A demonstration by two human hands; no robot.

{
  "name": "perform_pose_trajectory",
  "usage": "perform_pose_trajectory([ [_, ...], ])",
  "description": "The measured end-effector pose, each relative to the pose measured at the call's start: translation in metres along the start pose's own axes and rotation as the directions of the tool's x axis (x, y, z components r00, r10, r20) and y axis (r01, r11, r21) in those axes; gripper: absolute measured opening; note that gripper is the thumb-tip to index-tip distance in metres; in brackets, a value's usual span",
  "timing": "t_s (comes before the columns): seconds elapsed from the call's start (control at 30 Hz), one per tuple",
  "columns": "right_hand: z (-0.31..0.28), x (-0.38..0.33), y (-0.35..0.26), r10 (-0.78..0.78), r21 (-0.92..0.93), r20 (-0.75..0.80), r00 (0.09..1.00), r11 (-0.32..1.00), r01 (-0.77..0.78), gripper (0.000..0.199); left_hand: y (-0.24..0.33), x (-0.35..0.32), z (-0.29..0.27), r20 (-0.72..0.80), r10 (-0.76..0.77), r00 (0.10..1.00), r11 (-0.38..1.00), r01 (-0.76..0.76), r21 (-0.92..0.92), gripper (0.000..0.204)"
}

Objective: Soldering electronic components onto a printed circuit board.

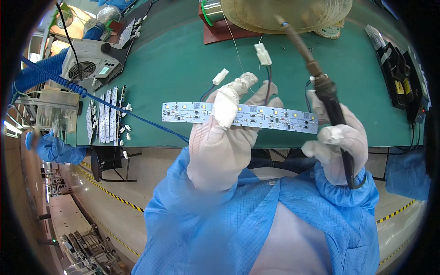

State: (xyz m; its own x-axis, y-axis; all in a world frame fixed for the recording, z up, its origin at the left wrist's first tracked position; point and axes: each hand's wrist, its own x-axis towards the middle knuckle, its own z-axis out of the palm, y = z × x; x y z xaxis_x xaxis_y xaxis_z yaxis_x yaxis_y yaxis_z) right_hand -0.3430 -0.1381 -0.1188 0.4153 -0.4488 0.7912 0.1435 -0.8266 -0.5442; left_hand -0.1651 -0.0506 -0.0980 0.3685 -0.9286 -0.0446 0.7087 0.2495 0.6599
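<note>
A white LED circuit board (279,118), long and narrow, lies level across my gloved left hand (227,123), whose fingers close round it. Two-wire leads with white connectors stick up behind the board: one connector (220,76) near my thumb, another connector (263,54) farther off. Thin solder wire (236,46) runs down from the solder spool (212,12) toward my left fingertips. My gloved right hand (343,146) wraps round the black handle of a soldering iron (331,98). Its tip points up and left, away from the board, over a round translucent container (293,16).
Several similar boards (107,114) lie at the left of the green mat (169,68). A blue cable (146,120) crosses the mat's left side. A grey boxed unit (89,59) with a fan stands far left. Black equipment (398,73) sits at the right edge. Another person (57,146) is at far left.
</note>
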Motion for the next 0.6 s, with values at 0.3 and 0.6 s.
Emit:
perform_pose_trajectory([
  [0.3, 0.000, -0.022, 0.018, 0.038, 0.295, -0.194, 0.980, 0.955, 0.022, 0.043, 0.020, -0.008, -0.026, 0.230, -0.205, 0.951, 0.783, 0.018, 0.622, 0.071],
  [0.6, 0.002, -0.029, 0.025, 0.142, 0.345, -0.320, 0.937, 0.938, -0.024, 0.049, 0.042, -0.019, -0.034, 0.127, 0.110, 0.986, 0.734, -0.167, 0.658, 0.102],
])
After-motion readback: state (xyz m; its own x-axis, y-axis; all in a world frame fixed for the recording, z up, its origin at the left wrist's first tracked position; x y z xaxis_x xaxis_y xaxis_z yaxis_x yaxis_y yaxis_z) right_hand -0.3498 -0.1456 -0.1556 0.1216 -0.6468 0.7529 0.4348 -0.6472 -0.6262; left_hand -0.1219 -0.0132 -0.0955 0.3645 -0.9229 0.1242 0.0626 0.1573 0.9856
